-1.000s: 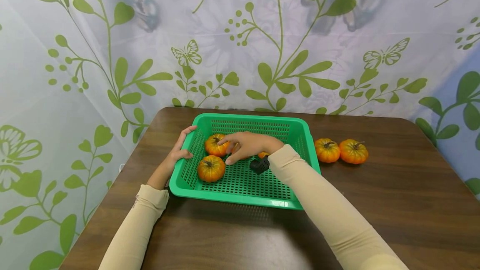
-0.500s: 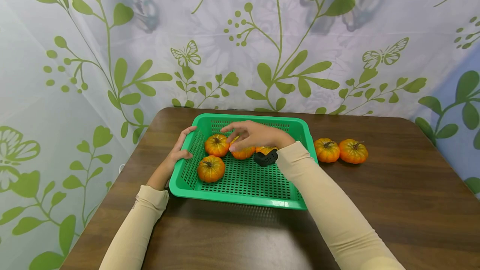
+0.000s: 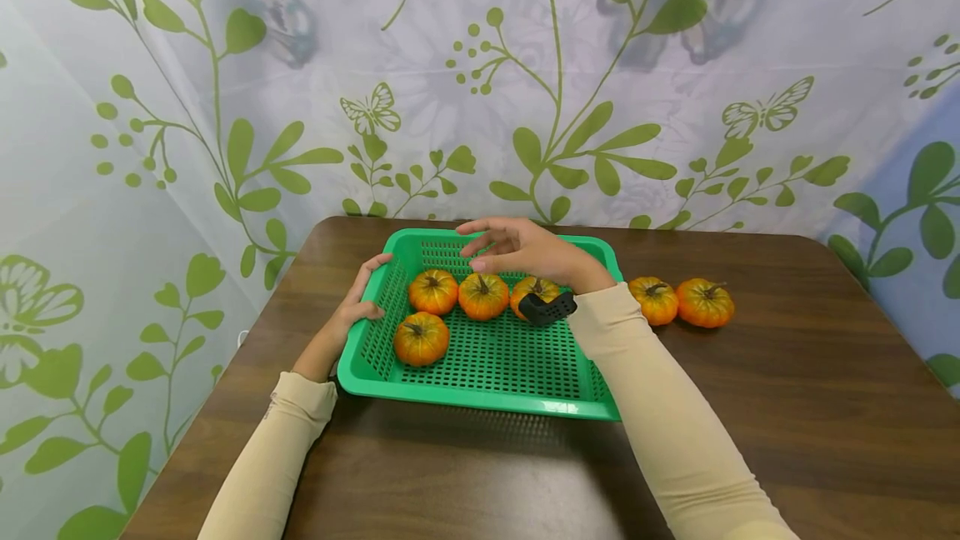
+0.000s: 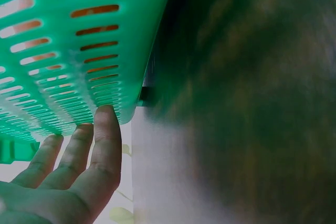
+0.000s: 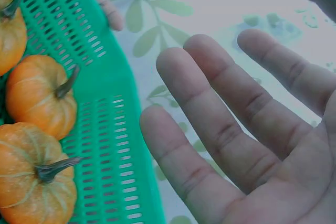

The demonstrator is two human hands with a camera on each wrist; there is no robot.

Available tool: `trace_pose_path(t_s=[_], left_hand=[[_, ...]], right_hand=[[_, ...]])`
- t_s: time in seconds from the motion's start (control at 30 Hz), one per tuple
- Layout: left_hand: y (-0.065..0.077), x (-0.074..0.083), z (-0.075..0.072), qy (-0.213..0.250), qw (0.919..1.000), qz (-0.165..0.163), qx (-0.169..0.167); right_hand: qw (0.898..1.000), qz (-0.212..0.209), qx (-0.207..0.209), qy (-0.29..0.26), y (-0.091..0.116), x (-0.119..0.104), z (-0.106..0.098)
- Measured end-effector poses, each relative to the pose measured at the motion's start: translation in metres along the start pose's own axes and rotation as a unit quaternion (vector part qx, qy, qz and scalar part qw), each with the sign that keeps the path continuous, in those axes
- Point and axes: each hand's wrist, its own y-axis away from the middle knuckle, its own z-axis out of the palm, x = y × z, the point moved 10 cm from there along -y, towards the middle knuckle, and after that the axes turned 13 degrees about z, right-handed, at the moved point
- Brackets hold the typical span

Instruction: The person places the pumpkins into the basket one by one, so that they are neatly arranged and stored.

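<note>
A green perforated plastic basket [image 3: 480, 402] holds several small orange pumpkins: one [image 3: 422, 338] near the front left, and a back row of three, at left [image 3: 432, 292], middle [image 3: 483, 297] and right [image 3: 522, 297]. My left hand [image 3: 347, 315] grips the basket's left rim, thumb over the edge; in the left wrist view its fingers [image 4: 106, 145] lie along the outer wall [image 4: 100, 40]. Above the basket's far side hovers my right hand [image 3: 528, 250], fingers loosely extended and holding nothing. The right wrist view shows that palm and its spread fingers [image 5: 184, 74] beside the basket.
Two more pumpkins, one [image 3: 654, 302] close to the basket's right side and another [image 3: 706, 303] beyond it, stand on the brown wooden table [image 3: 810, 390]. A leaf-patterned cloth [image 3: 420, 65] hangs behind the table. A black wrist mount [image 3: 547, 309] partly covers the back-row right pumpkin.
My right hand has risen from among the pumpkins and moved back and right, uncovering the back row's middle pumpkin. The left hand and the basket have stayed put.
</note>
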Motion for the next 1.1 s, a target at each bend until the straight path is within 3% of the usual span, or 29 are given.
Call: trace_pose_path(t_s=[0.27, 0.53, 1.1], left_hand=[[0.000, -0.001, 0.000, 0.002, 1.0000, 0.000, 0.000], [0.001, -0.001, 0.000, 0.001, 1.0000, -0.002, -0.003], [0.001, 0.000, 0.000, 0.009, 0.9999, 0.008, -0.002]], right_hand=[[0.998, -0.034, 0.040, -0.031, 0.019, -0.013, -0.014], [0.995, -0.041, 0.084, -0.037, 0.044, -0.023, -0.027], [0.989, -0.062, 0.131, -0.019, 0.094, -0.018, -0.050]])
